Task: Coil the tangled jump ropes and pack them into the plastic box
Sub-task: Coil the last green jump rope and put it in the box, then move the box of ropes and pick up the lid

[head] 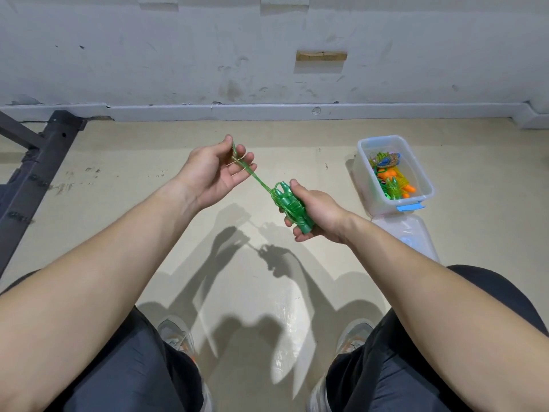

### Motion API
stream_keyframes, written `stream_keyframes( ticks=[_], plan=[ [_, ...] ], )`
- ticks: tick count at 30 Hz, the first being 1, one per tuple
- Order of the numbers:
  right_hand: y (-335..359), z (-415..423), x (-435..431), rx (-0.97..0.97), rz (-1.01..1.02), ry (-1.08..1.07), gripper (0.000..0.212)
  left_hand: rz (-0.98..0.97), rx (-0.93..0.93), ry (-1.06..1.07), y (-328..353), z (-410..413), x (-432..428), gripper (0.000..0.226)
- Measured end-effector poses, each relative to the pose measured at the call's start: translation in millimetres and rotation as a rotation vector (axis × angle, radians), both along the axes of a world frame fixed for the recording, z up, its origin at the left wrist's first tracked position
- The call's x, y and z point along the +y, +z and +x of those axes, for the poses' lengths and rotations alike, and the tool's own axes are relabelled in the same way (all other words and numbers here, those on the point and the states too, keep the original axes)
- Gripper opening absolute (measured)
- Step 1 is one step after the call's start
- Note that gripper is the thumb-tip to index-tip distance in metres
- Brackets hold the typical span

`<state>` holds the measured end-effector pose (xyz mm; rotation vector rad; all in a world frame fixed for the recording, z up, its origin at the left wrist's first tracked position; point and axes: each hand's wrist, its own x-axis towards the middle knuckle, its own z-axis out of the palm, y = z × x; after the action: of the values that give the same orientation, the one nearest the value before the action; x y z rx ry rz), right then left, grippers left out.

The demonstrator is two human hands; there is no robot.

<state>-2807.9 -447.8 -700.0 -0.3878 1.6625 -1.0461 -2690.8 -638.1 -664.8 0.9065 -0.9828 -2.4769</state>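
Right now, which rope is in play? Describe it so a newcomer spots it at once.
Over the beige floor, mid-frame, the right hand grips a green jump rope, cord wound round its handles. One strand runs up to the left hand, which pinches it. It is the only rope outside the clear plastic box at right.

No readable text, label, brand, number or sign shows anywhere.
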Motion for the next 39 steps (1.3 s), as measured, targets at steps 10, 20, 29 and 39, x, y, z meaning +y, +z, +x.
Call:
stream_keyframes(
  ticks=[10, 20, 29, 39],
  plan=[
    [-9, 9, 0, 0.001, 0.108, 0.118, 0.060, -0.159, -0.175, 0.209, -7, -5, -11, 0.035],
    [-16, 11, 19, 0.041, 0.054, 0.065, 0.059, -0.463, -0.270, 0.054, -10, -10, 3, 0.025],
    [2, -16, 72, -0.032, -0.004, -0.120, 0.028, -0.899, -0.425, -0.066, 15, -59, 72, 0.030],
    [43, -110, 116, 0.278, 0.002, -0.395, 0.025, -1.410, -0.670, -0.131, 25, -153, 127, 0.018]
  ],
)
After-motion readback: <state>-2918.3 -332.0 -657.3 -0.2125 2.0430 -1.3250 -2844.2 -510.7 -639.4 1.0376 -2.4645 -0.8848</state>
